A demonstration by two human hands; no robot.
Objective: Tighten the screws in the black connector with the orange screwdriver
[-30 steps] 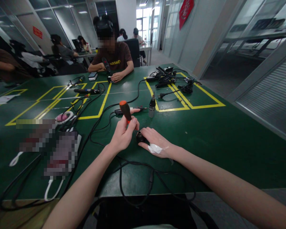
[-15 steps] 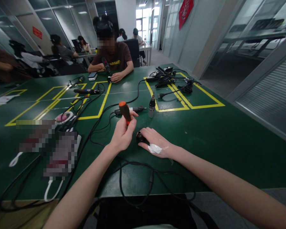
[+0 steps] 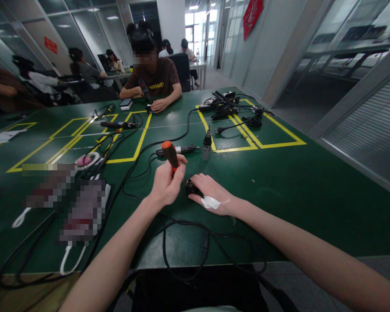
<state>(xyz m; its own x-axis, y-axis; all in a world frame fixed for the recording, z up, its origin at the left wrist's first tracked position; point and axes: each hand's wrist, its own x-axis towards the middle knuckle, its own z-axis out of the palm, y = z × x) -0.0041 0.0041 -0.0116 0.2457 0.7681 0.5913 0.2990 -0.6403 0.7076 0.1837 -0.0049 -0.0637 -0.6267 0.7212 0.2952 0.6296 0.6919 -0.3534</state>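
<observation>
Upright in my left hand (image 3: 167,183) is a screwdriver (image 3: 170,154) with a dark handle and orange end; its tip is hard to make out. My right hand (image 3: 212,193), with a white patch near the thumb, rests on the green table and grips a small black cylindrical part (image 3: 190,186) between thumb and fingers. Behind my hands stands a black-and-clear pointed tool (image 3: 207,145). Beside it lies a corded grey-and-black tool (image 3: 182,150).
Black cables (image 3: 185,222) loop near the table's front edge. Two blurred devices (image 3: 84,208) lie at the left, by a tape roll (image 3: 87,160). A cable pile (image 3: 224,104) sits further back. Across the table, a person (image 3: 156,78) holds a dark tool.
The screwdriver handle in my left hand has dipped and shifted very slightly. My right hand stays in place on the black part.
</observation>
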